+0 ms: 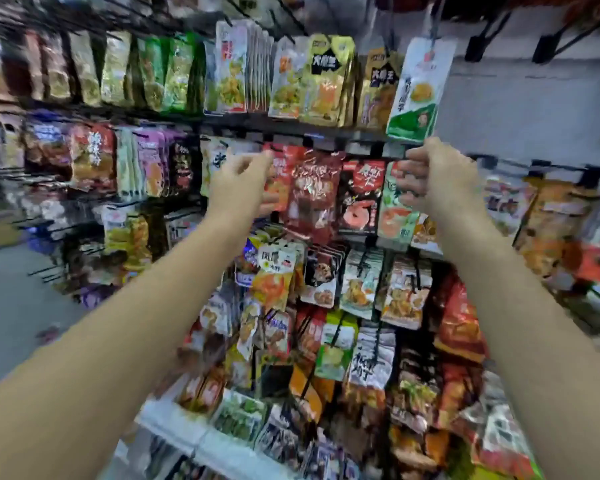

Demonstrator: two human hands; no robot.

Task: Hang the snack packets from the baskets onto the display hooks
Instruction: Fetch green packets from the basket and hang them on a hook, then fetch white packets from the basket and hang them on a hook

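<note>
- The left hand pinches the edge of the red packet hanging under the black rail.
- The right hand curls against the green-orange packet; whether it grips is unclear.
- A white-green packet hangs tilted just above the right hand.

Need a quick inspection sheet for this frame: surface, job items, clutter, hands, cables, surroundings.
Surface: grey display panel with rows of black hooks, bare at upper right.
Job's things: white-and-green packet hangs tilted at the end of the filled top row; red packet on the middle row.
Clutter: loose packets piled on the white ledge at the bottom.
Hands: left hand at the red packet's edge, right hand just under the white-and-green packet; fingers curled on both, grip too blurred to tell.
Cables: nothing seen.
Surroundings: grey aisle floor at left.
</note>
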